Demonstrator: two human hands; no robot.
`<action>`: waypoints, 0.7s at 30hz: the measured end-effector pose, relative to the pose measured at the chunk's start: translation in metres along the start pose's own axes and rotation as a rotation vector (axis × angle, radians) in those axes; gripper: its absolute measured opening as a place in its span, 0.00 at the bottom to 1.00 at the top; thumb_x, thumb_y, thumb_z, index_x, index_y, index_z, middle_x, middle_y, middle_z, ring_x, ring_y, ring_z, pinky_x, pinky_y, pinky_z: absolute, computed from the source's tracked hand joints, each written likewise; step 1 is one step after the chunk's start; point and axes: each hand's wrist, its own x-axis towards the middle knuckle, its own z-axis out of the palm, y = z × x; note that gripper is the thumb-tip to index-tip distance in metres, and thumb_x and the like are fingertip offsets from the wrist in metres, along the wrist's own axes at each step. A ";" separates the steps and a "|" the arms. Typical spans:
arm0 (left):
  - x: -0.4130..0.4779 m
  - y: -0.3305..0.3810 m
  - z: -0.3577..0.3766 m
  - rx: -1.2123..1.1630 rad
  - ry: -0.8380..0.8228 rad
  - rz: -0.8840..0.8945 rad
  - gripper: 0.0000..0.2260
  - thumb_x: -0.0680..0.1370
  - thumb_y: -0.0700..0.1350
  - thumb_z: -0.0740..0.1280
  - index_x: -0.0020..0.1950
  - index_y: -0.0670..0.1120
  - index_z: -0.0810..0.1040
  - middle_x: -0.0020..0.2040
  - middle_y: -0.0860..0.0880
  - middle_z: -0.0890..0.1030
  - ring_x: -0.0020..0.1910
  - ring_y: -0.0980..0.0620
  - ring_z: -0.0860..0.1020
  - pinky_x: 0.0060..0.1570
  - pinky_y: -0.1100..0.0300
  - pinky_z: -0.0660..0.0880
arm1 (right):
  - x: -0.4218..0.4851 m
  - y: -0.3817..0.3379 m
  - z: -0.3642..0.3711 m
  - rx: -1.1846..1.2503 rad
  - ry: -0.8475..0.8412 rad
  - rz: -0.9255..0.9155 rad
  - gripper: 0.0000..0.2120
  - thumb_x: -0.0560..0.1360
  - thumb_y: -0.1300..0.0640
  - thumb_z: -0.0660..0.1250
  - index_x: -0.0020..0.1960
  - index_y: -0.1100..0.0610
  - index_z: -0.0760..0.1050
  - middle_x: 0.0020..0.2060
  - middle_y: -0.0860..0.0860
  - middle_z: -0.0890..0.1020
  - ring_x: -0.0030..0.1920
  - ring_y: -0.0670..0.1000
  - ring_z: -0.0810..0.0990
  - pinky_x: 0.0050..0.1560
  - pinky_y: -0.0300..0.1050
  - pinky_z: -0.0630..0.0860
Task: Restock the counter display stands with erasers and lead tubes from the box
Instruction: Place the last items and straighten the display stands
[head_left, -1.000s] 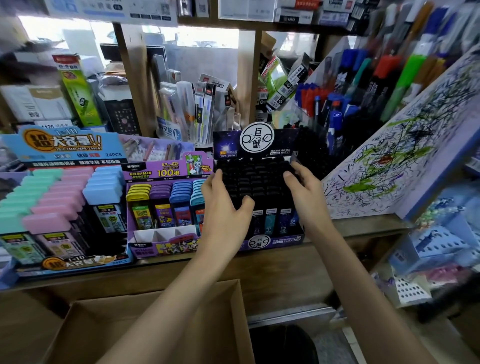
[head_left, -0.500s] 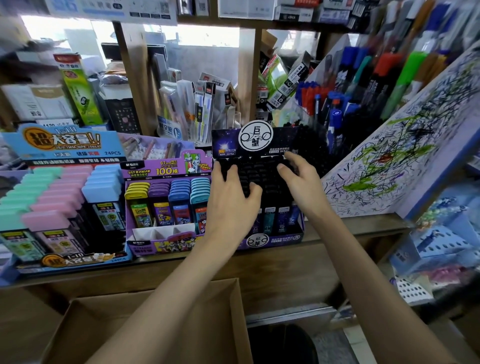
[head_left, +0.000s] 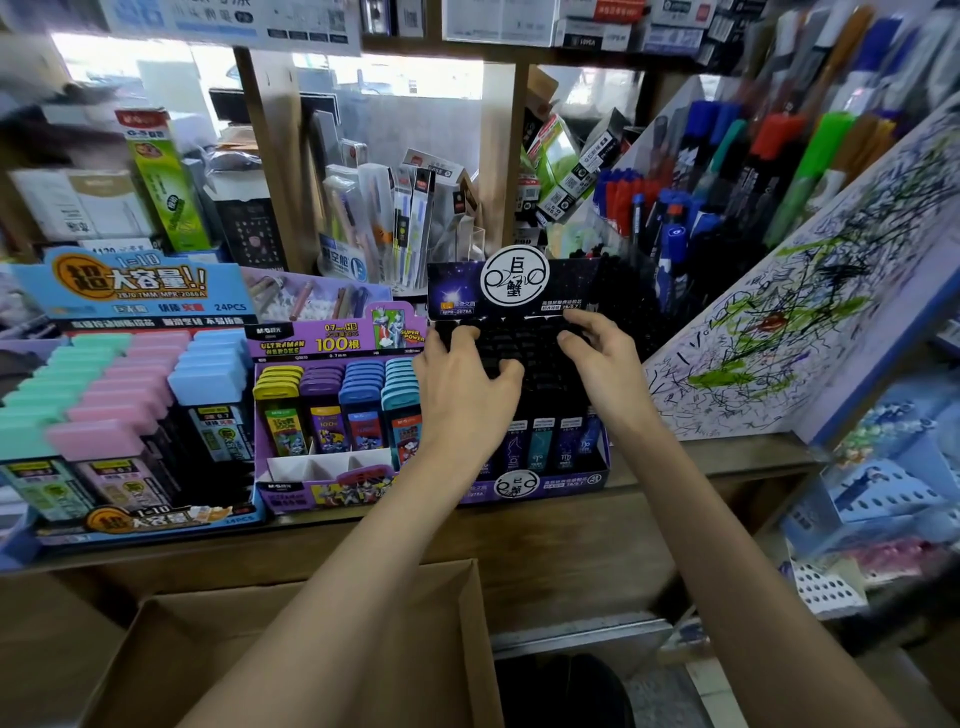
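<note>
A dark purple display stand (head_left: 550, 480) sits on the wooden counter (head_left: 701, 457), filled with rows of black-capped lead tubes (head_left: 530, 353). My left hand (head_left: 462, 395) rests on the caps of the left rows, fingers bent over the back row and thumb pointing right. My right hand (head_left: 608, 369) rests on the right rows, fingertips down on the caps. Neither hand grips a tube. To the left stands a purple Ultraman stand (head_left: 332, 343) with coloured lead tubes, whose three left front slots are bare. The open cardboard box (head_left: 234, 649) lies below the counter, partly hidden by my arms.
A blue stand (head_left: 135, 291) with pastel-capped tubes fills the counter's left end. A scribbled test board (head_left: 779, 338) leans right of the dark stand, with a pen rack (head_left: 779, 130) above. Blue perforated baskets (head_left: 893, 493) sit at lower right. Packaged pens crowd the shelf behind.
Both hands have slid up the rows of black tubes, from the middle of the stand toward the back rows under the header card.
</note>
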 end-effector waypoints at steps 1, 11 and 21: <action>0.003 0.002 -0.001 0.013 -0.011 -0.020 0.21 0.77 0.47 0.62 0.68 0.43 0.67 0.71 0.40 0.64 0.69 0.42 0.59 0.66 0.53 0.59 | 0.000 0.000 0.000 -0.002 0.002 -0.001 0.18 0.78 0.54 0.61 0.68 0.53 0.70 0.67 0.48 0.70 0.63 0.42 0.66 0.61 0.39 0.62; 0.005 -0.004 0.006 0.232 -0.025 0.102 0.22 0.81 0.50 0.55 0.73 0.44 0.62 0.74 0.36 0.57 0.71 0.39 0.61 0.65 0.51 0.63 | 0.002 -0.006 -0.005 -0.242 -0.089 -0.094 0.19 0.80 0.55 0.59 0.70 0.58 0.68 0.69 0.50 0.67 0.69 0.48 0.65 0.64 0.35 0.57; 0.007 -0.005 0.006 0.363 -0.102 0.132 0.23 0.83 0.49 0.50 0.75 0.40 0.57 0.74 0.31 0.53 0.73 0.36 0.56 0.70 0.49 0.57 | -0.001 -0.009 -0.005 -0.022 -0.122 0.023 0.16 0.81 0.57 0.55 0.67 0.57 0.71 0.67 0.50 0.68 0.69 0.48 0.65 0.72 0.42 0.58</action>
